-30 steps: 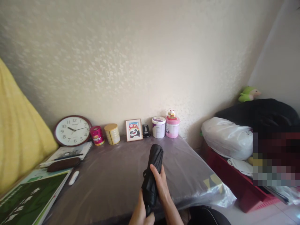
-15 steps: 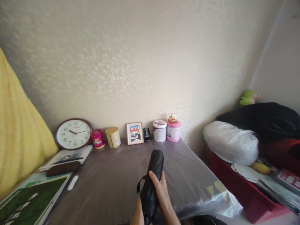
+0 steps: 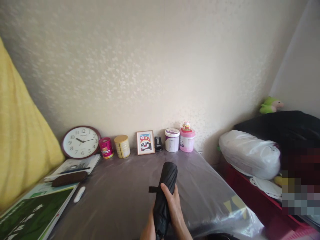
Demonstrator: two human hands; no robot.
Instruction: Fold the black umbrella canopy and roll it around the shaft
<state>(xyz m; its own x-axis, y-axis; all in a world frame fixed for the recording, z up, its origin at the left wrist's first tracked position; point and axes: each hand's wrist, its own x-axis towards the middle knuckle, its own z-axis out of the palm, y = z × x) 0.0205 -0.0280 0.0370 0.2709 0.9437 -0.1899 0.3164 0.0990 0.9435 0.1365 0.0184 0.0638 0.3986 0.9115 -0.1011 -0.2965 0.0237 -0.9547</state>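
Folded black umbrella [image 3: 162,208] held over the near part of the desk [image 3: 120,193]. The right hand [image 3: 173,201] grasps its middle, thumb across the front; the left hand [image 3: 149,225] lies along its lower left side, fingers hidden, so its grip cannot be told. The strap [image 3: 153,189] projects leftward; even pressure should keep the folds compact and the strap untrapped.

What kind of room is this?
It looks like a room in someone's home, though I can't tell which one. A clock and a framed panda picture stand by the patterned wall, and a green plush toy sits off to the right.
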